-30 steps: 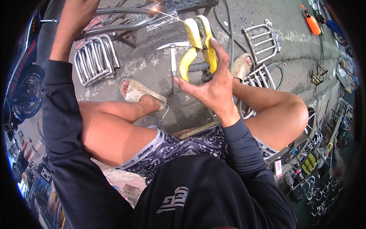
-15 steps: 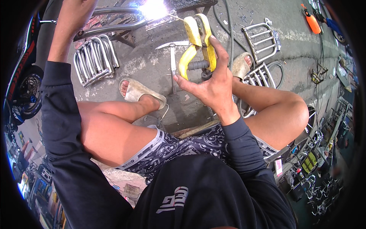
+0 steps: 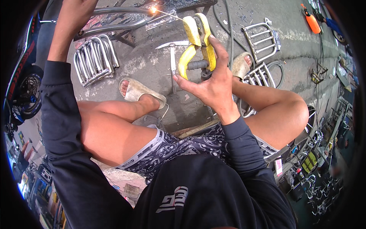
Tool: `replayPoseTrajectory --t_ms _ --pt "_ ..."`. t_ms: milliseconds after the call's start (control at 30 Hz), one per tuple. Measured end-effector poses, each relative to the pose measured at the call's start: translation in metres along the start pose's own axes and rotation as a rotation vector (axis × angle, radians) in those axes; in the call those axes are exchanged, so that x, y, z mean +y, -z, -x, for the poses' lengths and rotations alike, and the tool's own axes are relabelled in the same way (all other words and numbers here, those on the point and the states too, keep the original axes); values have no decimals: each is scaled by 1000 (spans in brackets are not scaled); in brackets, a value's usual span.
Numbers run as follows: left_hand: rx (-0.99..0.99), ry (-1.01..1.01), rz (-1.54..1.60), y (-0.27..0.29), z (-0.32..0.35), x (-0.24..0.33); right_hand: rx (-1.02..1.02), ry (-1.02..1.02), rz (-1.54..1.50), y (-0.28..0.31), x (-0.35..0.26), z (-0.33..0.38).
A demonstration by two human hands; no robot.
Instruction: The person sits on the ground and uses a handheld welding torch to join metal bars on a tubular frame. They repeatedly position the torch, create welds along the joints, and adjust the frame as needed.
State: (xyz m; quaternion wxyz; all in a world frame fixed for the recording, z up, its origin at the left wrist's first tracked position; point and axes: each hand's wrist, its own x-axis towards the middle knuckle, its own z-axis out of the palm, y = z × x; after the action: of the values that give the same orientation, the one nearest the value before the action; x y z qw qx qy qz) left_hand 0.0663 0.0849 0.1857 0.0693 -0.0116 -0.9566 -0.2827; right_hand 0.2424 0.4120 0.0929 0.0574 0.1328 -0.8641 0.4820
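Observation:
My right hand (image 3: 213, 86) is closed around a yellow welding electrode holder (image 3: 192, 32), thumb on its near lever and a finger along the other side. A thin welding rod (image 3: 169, 15) sticks out of the jaws toward the upper left. Its tip meets a bent metal tube frame (image 3: 126, 26) at a small orange glow with sparks. My left hand (image 3: 78, 15) is raised at the top edge, overlapping the left part of the frame. Its fingers are cut off by the picture's edge, so any hold is hidden. A chipping hammer (image 3: 172, 57) stands behind the holder.
Shiny bent tube racks (image 3: 95, 61) lie stacked on the left floor. Another tube rack (image 3: 260, 42) lies at right, near cables (image 3: 230, 30). An orange spray bottle (image 3: 312, 22) is far right, beside another person's blue sleeve (image 3: 334, 26). A motorcycle wheel (image 3: 28, 91) stands at left.
The blinding white arc at the rod's tip has shrunk to a small orange glow. The tube ends there now show more plainly. Both hands stay almost where they were.

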Motion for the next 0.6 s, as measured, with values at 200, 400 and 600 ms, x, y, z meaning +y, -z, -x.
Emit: replayPoseTrajectory --t_ms 200,400,600 --pt "22 33 -80 1 17 36 -19 -18 -11 -1 1 0" --pt "-12 109 -107 -1 6 7 -7 15 18 0 1 -2" --pt "-267 246 448 38 -40 -48 -3 17 29 -1 1 -3"
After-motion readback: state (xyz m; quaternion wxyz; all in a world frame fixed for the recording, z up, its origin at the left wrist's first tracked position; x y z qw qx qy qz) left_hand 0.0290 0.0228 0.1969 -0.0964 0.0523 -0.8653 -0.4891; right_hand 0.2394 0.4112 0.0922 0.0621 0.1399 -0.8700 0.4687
